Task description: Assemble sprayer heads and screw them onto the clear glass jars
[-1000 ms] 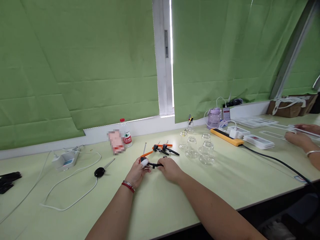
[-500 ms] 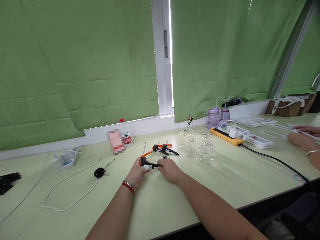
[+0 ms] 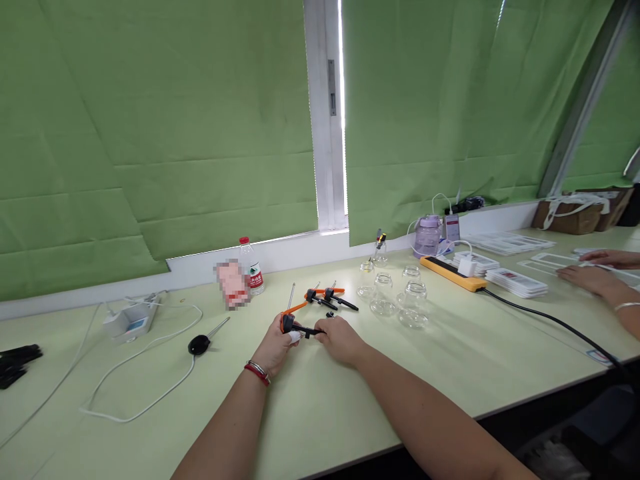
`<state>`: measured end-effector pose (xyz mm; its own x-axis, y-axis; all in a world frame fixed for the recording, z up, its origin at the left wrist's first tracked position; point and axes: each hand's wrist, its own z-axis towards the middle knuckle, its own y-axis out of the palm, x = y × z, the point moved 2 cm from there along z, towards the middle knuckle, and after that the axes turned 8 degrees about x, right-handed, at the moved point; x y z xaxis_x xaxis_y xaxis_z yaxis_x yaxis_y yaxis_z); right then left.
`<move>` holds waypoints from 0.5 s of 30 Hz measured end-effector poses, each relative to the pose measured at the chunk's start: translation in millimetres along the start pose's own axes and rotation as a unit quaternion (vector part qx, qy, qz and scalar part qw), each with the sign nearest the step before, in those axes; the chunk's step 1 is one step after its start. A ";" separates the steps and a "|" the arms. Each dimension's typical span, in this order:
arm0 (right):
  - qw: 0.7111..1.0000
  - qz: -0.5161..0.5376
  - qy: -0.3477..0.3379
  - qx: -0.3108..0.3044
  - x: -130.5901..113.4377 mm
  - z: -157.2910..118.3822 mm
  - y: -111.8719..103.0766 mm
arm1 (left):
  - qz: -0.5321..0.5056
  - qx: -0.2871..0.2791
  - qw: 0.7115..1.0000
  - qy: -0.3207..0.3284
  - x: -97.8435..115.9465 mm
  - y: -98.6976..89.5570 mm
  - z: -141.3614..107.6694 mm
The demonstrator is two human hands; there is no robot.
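A black-and-orange device [image 3: 289,324] with a black arm and a thin metal rod is held between my two hands, low over the table. My left hand [image 3: 274,345] closes round its black body; something white shows at the fingertips. At the arm's far end, my right hand [image 3: 341,339] is closed in a pinch, its fingertips partly hidden. Just beyond lie two similar black-and-orange devices [image 3: 324,297], side by side. A small black piece [image 3: 330,315] rests above my right knuckles. To the right stand several clear glass jars [image 3: 383,297].
On the left are a black disc with a metal probe [image 3: 199,345], a white cable and a white power strip [image 3: 137,320]. A water bottle [image 3: 253,270] stands behind. An orange power strip [image 3: 453,273] lies right, near a co-worker's hands [image 3: 590,275] over white frames.
The held device has tilted slightly and shifted a little right, its rod with it. My hands keep their grip. The co-worker's hands have moved left over the white frames.
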<state>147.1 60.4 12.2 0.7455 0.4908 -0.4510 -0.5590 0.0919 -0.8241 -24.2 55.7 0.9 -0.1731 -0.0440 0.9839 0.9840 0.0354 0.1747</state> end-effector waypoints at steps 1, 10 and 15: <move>1.000 0.002 0.000 0.001 0.2 0.0 0.0 | 0.000 -0.002 1.000 -0.002 0.5 0.4 -0.4; 0.999 0.030 0.019 0.008 0.7 -0.5 3.7 | -0.003 -0.010 1.000 -0.018 2.4 2.1 -2.5; 0.997 0.072 0.031 0.000 -2.1 -2.4 7.7 | -0.007 0.007 1.000 -0.014 1.5 -1.6 1.4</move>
<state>142.2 58.0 6.0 0.6780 0.4451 -0.5850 -0.6623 0.0249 -0.7488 -26.1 56.9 2.2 -0.1883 -0.0171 0.9820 0.9808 0.0482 0.1889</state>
